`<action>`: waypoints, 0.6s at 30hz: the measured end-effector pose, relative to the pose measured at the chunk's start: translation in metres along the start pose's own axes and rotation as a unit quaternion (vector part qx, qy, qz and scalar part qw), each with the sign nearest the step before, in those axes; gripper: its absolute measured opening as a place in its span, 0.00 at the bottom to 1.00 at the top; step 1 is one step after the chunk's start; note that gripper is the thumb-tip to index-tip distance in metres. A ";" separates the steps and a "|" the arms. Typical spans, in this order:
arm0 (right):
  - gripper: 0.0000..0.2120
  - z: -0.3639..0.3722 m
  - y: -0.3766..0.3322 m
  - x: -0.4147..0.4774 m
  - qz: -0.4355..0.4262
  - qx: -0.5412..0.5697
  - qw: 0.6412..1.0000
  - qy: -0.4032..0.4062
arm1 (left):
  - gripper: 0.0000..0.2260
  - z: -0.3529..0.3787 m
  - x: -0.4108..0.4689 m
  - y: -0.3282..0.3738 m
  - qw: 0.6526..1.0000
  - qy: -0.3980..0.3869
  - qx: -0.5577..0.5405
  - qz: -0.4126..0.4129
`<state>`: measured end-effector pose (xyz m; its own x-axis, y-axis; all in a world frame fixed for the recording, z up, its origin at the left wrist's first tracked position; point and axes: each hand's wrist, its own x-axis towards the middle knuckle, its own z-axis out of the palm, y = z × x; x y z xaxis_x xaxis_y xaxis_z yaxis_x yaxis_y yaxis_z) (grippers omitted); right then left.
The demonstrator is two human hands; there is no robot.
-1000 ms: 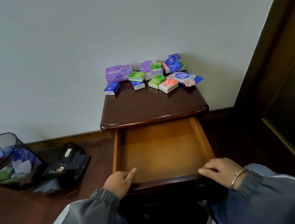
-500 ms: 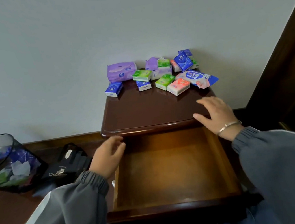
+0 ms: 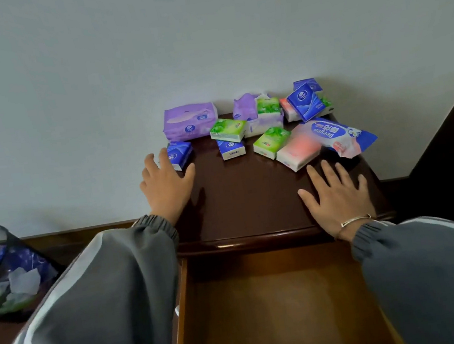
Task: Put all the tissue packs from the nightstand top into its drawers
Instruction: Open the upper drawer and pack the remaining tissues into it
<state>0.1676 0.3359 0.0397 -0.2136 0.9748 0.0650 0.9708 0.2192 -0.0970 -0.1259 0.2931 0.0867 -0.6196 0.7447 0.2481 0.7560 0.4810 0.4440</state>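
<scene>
The tissue packs [image 3: 227, 129] all lie along the far edge of the nightstand top [image 3: 252, 197], none yet in the open drawer [image 3: 268, 311] on the near side. The left hand [image 3: 167, 184] is spread, fingertips at the small blue pack [image 3: 180, 153] on the far left but not curled round it; the right hand [image 3: 337, 200] is spread flat and empty just near of the pink pack [image 3: 298, 151]. A loose swipe could knock that blue pack off the left edge, since it sits right at the corner.

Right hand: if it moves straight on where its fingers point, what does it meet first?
Probably the pink and white plastic-wrapped tissue pack, just beyond the fingertips of the right hand on the dark wooden nightstand top; whether they touch is unclear.
</scene>
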 end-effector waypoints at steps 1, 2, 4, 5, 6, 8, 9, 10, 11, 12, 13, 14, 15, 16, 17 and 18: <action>0.30 0.000 0.000 -0.001 -0.002 0.000 1.000 0.003 | 0.32 0.005 0.011 0.004 1.000 0.003 -0.004 -0.015; 0.30 0.000 0.000 -0.001 -0.003 0.000 1.000 0.005 | 0.33 0.010 0.020 0.007 1.000 0.002 -0.005 -0.029; 0.29 -0.001 0.000 -0.002 -0.001 0.000 1.000 0.013 | 0.35 0.020 0.035 0.008 0.999 -0.019 0.005 -0.044; 0.29 -0.001 0.000 -0.003 -0.001 0.001 1.000 0.017 | 0.34 0.024 0.040 0.007 0.998 -0.034 0.018 -0.045; 0.29 0.000 -0.001 -0.004 -0.001 0.004 1.000 0.021 | 0.33 0.028 0.042 0.006 0.997 -0.048 0.032 -0.043; 0.29 0.000 0.000 -0.005 -0.002 0.007 1.000 0.025 | 0.27 0.033 0.043 0.004 0.996 -0.061 0.047 -0.038; 0.29 -0.001 0.000 -0.006 -0.002 0.006 1.000 0.027 | 0.25 0.034 0.042 0.004 0.996 -0.058 0.052 -0.036; 0.29 -0.001 0.000 -0.006 -0.002 0.004 1.000 0.031 | 0.23 0.033 0.040 0.005 0.996 -0.055 0.060 -0.031; 0.29 -0.001 0.000 -0.007 -0.001 0.003 0.999 0.033 | 0.22 0.030 0.037 0.007 0.995 -0.059 0.072 -0.022; 0.29 -0.001 0.000 -0.007 -0.001 0.005 0.999 0.034 | 0.22 0.026 0.033 0.009 0.994 -0.072 0.087 -0.009; 0.29 -0.002 0.000 -0.007 0.000 0.008 0.999 0.033 | 0.23 0.022 0.029 0.011 0.990 -0.093 0.102 0.005; 0.29 -0.002 -0.001 -0.007 0.001 0.010 0.999 0.032 | 0.24 0.017 0.025 0.012 0.985 -0.121 0.119 0.016; 0.29 -0.002 -0.002 -0.007 0.000 0.010 1.000 0.029 | 0.26 0.012 0.020 0.014 0.978 -0.151 0.140 0.022; 0.29 -0.002 -0.002 -0.007 0.001 0.008 1.000 0.026 | 0.29 0.008 0.016 0.017 0.970 -0.178 0.162 0.024; 0.29 -0.002 -0.002 -0.007 0.001 0.008 1.000 0.026 | 0.32 0.004 0.015 0.023 0.965 -0.191 0.179 0.027; 0.29 -0.002 -0.002 -0.007 0.002 0.008 1.000 0.027 | 0.34 0.000 0.017 0.032 0.965 -0.186 0.179 0.039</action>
<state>0.1675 0.3287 0.0414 -0.2025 0.9723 0.1171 0.9698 0.2157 -0.1141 -0.1119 0.3208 0.1053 -0.4884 0.8682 -0.0876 0.8636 0.4953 0.0941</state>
